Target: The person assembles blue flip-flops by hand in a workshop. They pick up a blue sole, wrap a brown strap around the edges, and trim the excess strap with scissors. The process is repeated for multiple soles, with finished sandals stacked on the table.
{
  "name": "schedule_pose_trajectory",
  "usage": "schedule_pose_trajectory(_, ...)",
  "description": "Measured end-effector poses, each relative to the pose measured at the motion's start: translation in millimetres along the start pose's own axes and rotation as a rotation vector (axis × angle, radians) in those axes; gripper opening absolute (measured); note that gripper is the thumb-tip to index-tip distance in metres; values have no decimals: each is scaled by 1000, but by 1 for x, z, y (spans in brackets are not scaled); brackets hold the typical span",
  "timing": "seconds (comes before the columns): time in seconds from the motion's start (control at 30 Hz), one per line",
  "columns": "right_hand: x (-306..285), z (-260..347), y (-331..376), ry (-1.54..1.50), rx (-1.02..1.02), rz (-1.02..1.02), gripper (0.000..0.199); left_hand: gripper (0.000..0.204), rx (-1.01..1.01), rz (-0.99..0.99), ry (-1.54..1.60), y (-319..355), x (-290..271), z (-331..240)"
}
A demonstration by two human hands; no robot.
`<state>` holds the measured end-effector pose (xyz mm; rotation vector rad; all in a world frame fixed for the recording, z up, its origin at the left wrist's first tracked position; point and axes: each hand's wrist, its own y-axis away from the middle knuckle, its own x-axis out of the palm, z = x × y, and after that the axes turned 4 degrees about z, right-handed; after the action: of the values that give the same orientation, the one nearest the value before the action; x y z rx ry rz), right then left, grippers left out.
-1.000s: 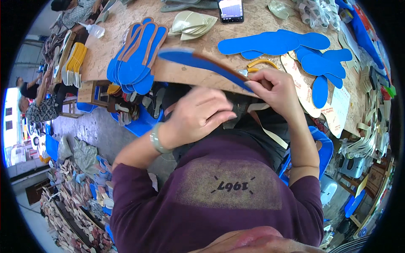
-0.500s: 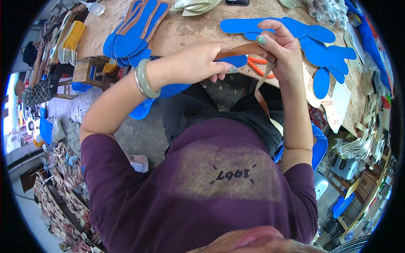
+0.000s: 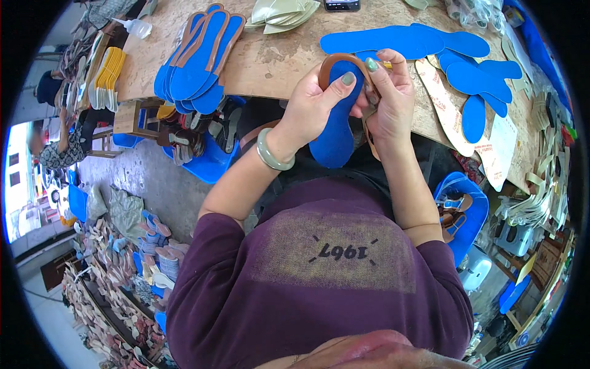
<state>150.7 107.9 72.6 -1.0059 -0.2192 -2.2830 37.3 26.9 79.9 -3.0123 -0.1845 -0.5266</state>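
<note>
- both hands meet just in front of the chest, at about 12 o'clock from the purple shirt, over the near edge of the table.
- the left hand is closed round the upper left side of a blue sole; its thumb lies across the blue face and a pale green bracelet sits on the wrist.
- the right hand is curled shut on the brown strap that arches over the top of the sole, fingers pinched at the strap's right end.
- the sole's long axis runs from 12 to 6 o'clock, heel hanging down toward the lap; it lies between the two hands, each about as near as the other, the left at 9 o'clock of it and the right at 3 o'clock.
- a loose strap end hangs down beside the right wrist.
- at 4 o'clock, low by the knee, a blue basket holds brown sandal parts.
- at 11 o'clock on the table lies a fan of blue soles with brown edging.
- at 1 o'clock lie flat blue sole cut-outs and tan card patterns with red print.
- farthest, at 12 o'clock, sit pale folded pieces and a dark phone.
</note>
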Motion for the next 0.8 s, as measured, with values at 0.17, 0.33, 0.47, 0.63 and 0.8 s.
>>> schedule_pose_trajectory(0.17,-3,-2,1,469,-128,-78,21,31,108,-165,94,-8,-3,2)
schedule_pose_trajectory(0.33,-12,-22,14,645,-84,-59,16,34,199,-246,143,-13,-2,8)
schedule_pose_trajectory(0.47,-11,-29,17,584,21,-76,17,33,191,-235,152,-12,-10,12)
schedule_pose_trajectory(0.63,-14,-33,13,502,175,-48,17,27,163,-316,198,-7,-8,11)
schedule_pose_trajectory(0.8,-10,-36,16,681,97,53,24,20,225,-384,-64,-2,-11,23)
